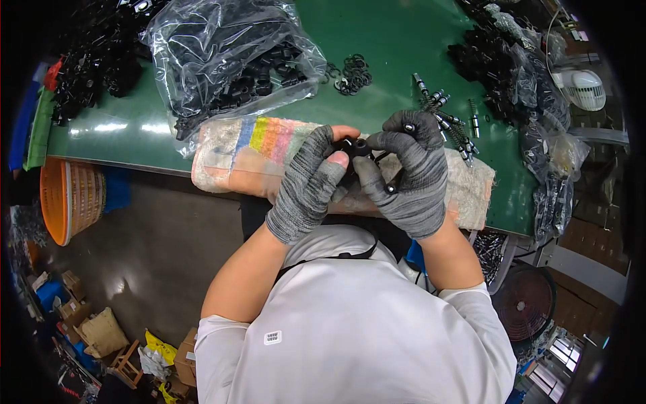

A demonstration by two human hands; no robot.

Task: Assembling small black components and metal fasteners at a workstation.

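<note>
Both of my hands wear grey knit gloves and meet over a folded woven cloth (pixel 252 151) at the table's near edge. My left hand (pixel 304 185) pinches a small black part (pixel 348 146), thumb and index fingertip bare. On the right side of that part, the thumb and index finger of my right hand (pixel 416 176) press together. A dark rod-like piece (pixel 392 183) with a shiny end shows against my right palm; its kind is unclear. Just beyond my right hand lie several metal pins with springs (pixel 441 116). Fingers hide much of the black part.
A clear plastic bag (pixel 202 40) of black parts lies on the green table (pixel 397 34), with black rings (pixel 353 74) beside it. Black parts (pixel 101 71) are heaped at far left, others (pixel 481 67) at right. An orange basket (pixel 57 202) stands left; a fan (pixel 523 306) stands lower right.
</note>
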